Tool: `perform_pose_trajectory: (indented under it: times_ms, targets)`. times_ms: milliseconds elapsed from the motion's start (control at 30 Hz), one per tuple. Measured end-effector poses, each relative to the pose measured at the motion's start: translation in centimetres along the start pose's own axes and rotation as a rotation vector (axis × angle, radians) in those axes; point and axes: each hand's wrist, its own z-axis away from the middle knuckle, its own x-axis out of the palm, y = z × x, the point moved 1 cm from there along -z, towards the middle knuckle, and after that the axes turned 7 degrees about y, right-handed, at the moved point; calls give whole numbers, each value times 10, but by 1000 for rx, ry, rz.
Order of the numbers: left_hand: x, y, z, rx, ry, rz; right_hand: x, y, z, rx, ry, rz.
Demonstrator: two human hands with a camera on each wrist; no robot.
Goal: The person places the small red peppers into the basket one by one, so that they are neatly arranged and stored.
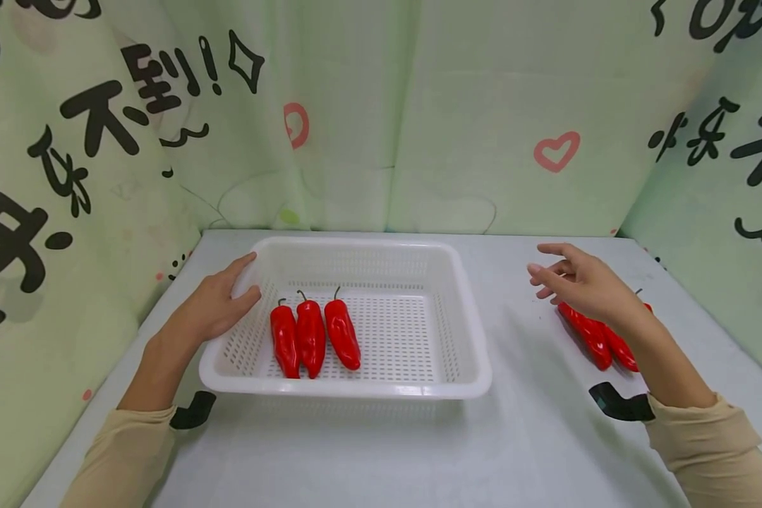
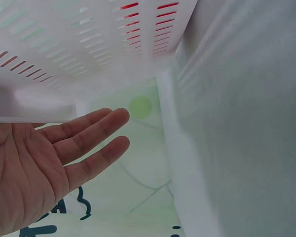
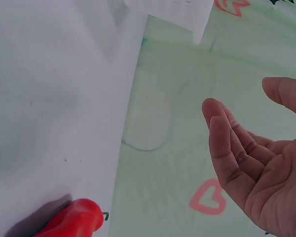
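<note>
A white perforated plastic basket [image 1: 381,389] sits on the table, and three red peppers [image 1: 341,331] lie side by side in its left half. My left hand [image 1: 219,303] is at the basket's left rim, thumb on the inner side and the other fingers outside. In the left wrist view those fingers [image 2: 96,133] extend almost straight beside the basket wall [image 2: 103,44]. My right hand [image 1: 578,282] hovers at the right, fingers loosely bent, holding nothing. Below it lie more red peppers [image 1: 584,335], partly hidden by the hand and forearm; one pepper [image 3: 74,219] shows in the right wrist view.
The light grey-white table [image 1: 330,451] reaches back to a pale green curtain [image 1: 482,85] with black lettering and pink hearts. Curtain sides [image 1: 730,212] flank the table left and right. Black straps [image 1: 619,403] stick out at both wrists.
</note>
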Motion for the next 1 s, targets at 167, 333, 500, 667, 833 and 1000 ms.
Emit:
perform_pose_trajectory:
  times_ms: [167, 333, 500, 667, 833, 1000]
  targets:
    - [1, 0, 0, 1, 5, 7, 0, 10, 2, 5, 10, 59]
    - [1, 0, 1, -1, 2, 13, -2, 19, 4, 0, 18, 113]
    - [1, 0, 2, -3, 2, 12, -6, 30, 3, 32, 11, 133]
    - [2, 1, 2, -6, -2, 23, -8, 41, 4, 62, 11, 161]
    - [1, 2, 2, -6, 2, 15, -11, 53, 4, 81, -12, 203]
    - [0, 3, 2, -11, 1, 13, -9, 63, 3, 103, -42, 241]
